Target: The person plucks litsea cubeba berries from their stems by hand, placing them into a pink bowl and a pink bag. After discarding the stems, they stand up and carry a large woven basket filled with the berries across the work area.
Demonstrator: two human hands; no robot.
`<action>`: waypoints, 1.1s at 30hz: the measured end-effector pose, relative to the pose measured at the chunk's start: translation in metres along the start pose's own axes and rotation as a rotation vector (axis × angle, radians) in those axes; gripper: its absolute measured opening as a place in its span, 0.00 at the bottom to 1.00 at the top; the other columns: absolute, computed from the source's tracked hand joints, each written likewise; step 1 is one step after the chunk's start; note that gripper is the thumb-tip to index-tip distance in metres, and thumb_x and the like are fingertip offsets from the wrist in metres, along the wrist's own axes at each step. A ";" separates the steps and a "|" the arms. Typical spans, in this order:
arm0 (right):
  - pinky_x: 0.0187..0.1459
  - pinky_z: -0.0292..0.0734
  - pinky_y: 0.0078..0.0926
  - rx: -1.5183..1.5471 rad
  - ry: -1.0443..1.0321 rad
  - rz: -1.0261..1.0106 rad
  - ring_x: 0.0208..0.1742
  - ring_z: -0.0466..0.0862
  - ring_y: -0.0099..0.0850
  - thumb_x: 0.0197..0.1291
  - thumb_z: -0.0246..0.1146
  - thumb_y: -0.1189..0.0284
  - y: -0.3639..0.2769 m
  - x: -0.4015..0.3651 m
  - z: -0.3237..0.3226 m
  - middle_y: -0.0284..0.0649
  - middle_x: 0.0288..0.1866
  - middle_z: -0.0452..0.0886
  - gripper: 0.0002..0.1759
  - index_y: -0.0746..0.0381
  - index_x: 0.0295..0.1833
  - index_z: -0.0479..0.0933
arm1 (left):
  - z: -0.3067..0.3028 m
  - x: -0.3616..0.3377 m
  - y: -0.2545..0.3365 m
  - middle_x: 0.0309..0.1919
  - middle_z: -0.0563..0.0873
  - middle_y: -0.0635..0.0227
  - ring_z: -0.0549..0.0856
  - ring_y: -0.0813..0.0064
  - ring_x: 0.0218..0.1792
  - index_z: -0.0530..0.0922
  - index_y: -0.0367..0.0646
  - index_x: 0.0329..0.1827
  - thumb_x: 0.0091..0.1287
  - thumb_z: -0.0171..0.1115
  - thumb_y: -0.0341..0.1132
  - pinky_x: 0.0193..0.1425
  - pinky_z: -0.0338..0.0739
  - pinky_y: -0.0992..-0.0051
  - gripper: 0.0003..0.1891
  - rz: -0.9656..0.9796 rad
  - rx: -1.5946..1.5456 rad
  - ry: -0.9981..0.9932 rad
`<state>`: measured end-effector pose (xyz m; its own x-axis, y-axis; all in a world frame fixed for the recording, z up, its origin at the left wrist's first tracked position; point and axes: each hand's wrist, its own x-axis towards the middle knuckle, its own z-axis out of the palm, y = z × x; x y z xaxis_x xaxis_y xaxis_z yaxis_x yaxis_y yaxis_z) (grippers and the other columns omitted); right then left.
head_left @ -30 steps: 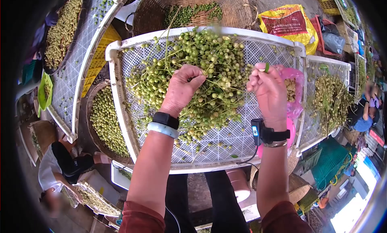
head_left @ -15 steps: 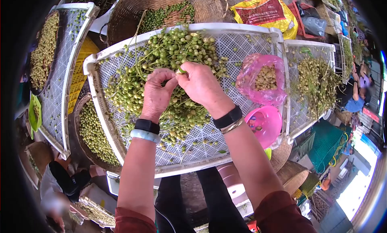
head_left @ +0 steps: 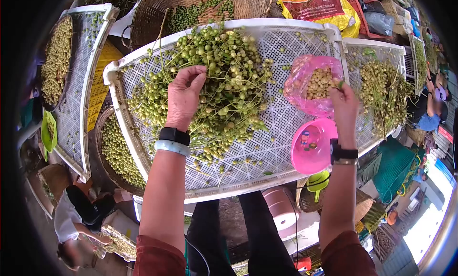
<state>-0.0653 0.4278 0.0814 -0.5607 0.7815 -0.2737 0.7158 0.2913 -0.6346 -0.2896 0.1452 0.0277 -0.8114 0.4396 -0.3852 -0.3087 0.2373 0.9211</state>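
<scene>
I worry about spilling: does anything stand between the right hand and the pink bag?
Nothing visible does: the right hand appears at the right edge of the pink bag. The pink bowl sits lower in view.

Printed yellow sack [head_left: 318, 10], teal netting [head_left: 395, 170], yellow plastic crate [head_left: 101, 78]

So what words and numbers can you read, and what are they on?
"kg", it seems, on the yellow-and-red bag; the number before it is too blurred to read.
Row of characters under that, same bag: too small to read.
Pink bowl: a little cartoon picture, but no words I can make out.
</scene>
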 end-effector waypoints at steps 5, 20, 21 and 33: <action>0.46 0.73 0.28 -0.258 0.193 -0.352 0.48 0.79 0.28 0.57 0.64 0.71 0.022 0.002 0.024 0.42 0.46 0.78 0.12 0.67 0.44 0.75 | 0.000 -0.030 0.024 0.35 0.82 0.75 0.76 0.84 0.32 0.82 0.47 0.44 0.64 0.61 0.25 0.40 0.74 0.83 0.08 0.253 0.433 0.180; 0.30 0.72 0.25 0.390 -0.530 -0.227 0.26 0.75 0.24 0.55 0.66 0.74 -0.080 -0.009 0.152 0.39 0.27 0.79 0.09 0.65 0.40 0.75 | 0.042 -0.011 0.018 0.38 0.82 0.76 0.75 0.65 0.47 0.84 0.51 0.35 0.55 0.68 0.34 0.52 0.66 0.64 0.06 0.536 1.014 -0.015; 0.29 0.72 0.26 0.388 -0.533 -0.214 0.25 0.75 0.26 0.55 0.66 0.74 -0.084 -0.012 0.149 0.40 0.26 0.79 0.09 0.65 0.39 0.75 | 0.040 -0.011 0.020 0.37 0.83 0.76 0.75 0.65 0.48 0.84 0.51 0.35 0.55 0.68 0.34 0.52 0.66 0.63 0.06 0.538 1.002 -0.034; 0.26 0.69 0.17 0.367 -0.384 0.029 0.25 0.74 0.16 0.59 0.64 0.71 -0.041 -0.024 0.046 0.30 0.27 0.79 0.07 0.63 0.35 0.76 | 0.020 0.000 0.009 0.34 0.85 0.76 0.75 0.67 0.46 0.82 0.50 0.36 0.59 0.66 0.33 0.55 0.66 0.66 0.04 0.520 0.909 0.074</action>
<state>-0.1002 0.3721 0.0808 -0.7044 0.5076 -0.4961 0.5790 0.0067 -0.8153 -0.2822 0.1643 0.0346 -0.7749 0.6272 0.0783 0.5506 0.6090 0.5710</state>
